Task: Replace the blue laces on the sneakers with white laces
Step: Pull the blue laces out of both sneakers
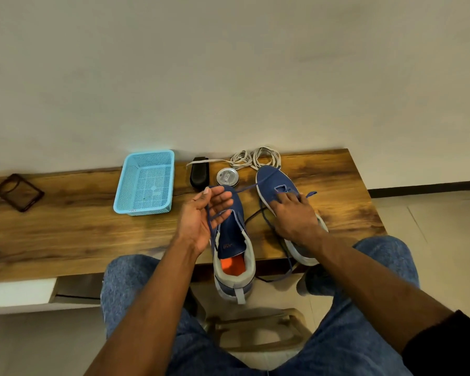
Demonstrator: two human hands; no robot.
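My left hand lies open, the blue lace draped across its palm. The lace runs far-right to the right sneaker, which my right hand presses flat-fingered.

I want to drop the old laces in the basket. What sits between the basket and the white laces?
In the head view, a black brush and a round tin lie between the basket and the white laces.

No text can be read with certainty. The tongue of the left sneaker carries a small orange mark, too blurred to read. The lid of the round tin has a printed label, but its letters are too small to make out.
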